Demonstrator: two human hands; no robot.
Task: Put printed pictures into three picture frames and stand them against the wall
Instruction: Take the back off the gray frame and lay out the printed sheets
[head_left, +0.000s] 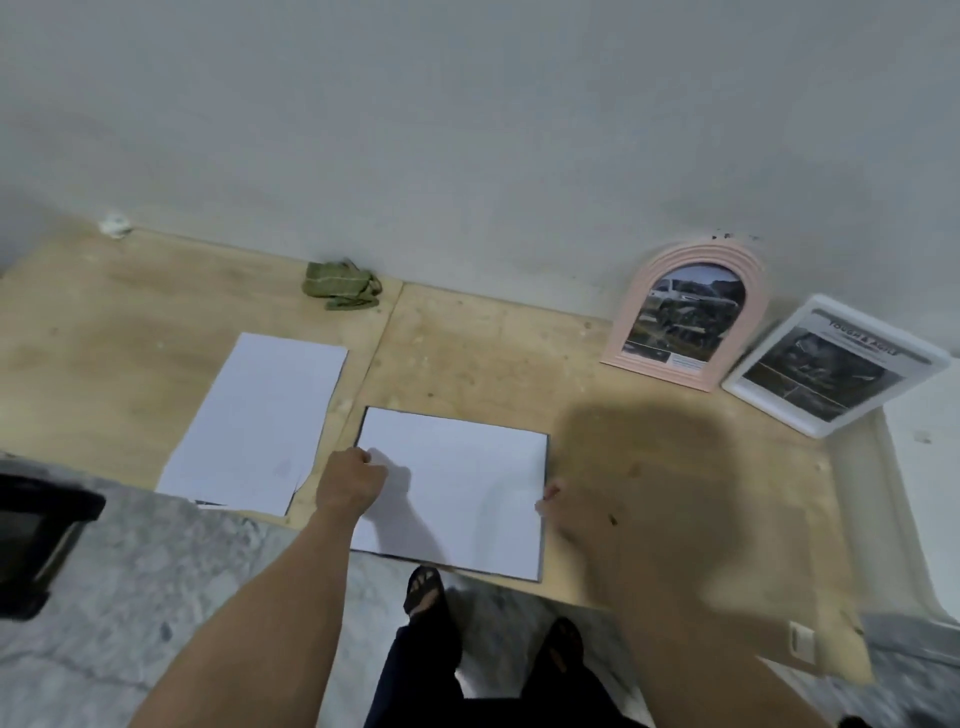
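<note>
On the wooden table (493, 353), a white sheet (462, 488) lies face down on a dark-edged frame whose rim shows around it, near the front edge. My left hand (353, 480) has its fingers curled at the sheet's left edge and seems to pinch it. My right hand (639, 483) is close to the camera and badly blurred; its fingertips reach the sheet's right edge. A pink arched frame (685, 317) and a white rectangular frame (831, 364), each holding a printed picture, lean against the wall at the right.
A second white sheet (260, 421) lies left of the frame. A crumpled green cloth (340, 286) and a small white object (114, 224) sit by the wall. A black object (36, 540) stands on the marble floor at left. My sandalled feet (423, 592) are below the table edge.
</note>
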